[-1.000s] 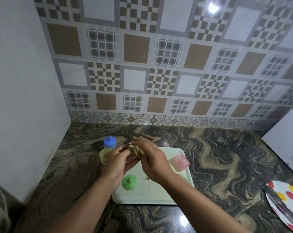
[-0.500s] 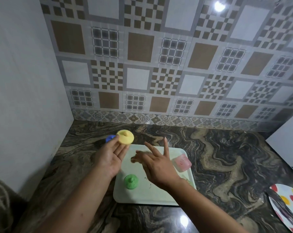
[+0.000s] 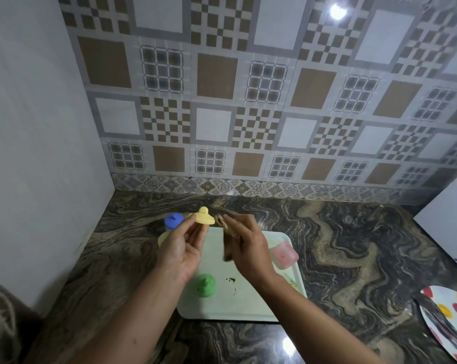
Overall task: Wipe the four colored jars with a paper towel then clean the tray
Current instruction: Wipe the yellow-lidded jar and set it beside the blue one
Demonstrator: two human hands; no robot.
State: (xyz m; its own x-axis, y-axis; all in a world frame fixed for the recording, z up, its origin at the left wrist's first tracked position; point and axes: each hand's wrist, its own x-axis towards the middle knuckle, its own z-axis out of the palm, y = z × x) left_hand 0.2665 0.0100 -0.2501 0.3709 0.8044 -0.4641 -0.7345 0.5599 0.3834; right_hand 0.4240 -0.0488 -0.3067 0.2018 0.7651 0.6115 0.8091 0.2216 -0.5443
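We hold a yellow jar lid (image 3: 205,216) at the fingertips of our left hand (image 3: 181,248), pinched by thumb and fingers above the far left corner of the pale tray (image 3: 251,308). Our right hand (image 3: 248,248) grips a folded brown paper towel (image 3: 226,232), fingers curled round it, just right of the lid and above the tray's far edge. On the tray, a green-lidded jar (image 3: 205,285) stands near the left edge and a pink-lidded jar (image 3: 285,253) leans at the right edge; what is inside them we cannot tell. A brown smear (image 3: 231,280) lies on the tray's middle. Just beyond the tray's far left corner stand a blue-lidded jar (image 3: 173,222) and the open yellow jar (image 3: 163,237), mostly hidden behind our left hand. A polka-dot plate (image 3: 450,319) lies well right of the tray on the marble counter (image 3: 353,245).
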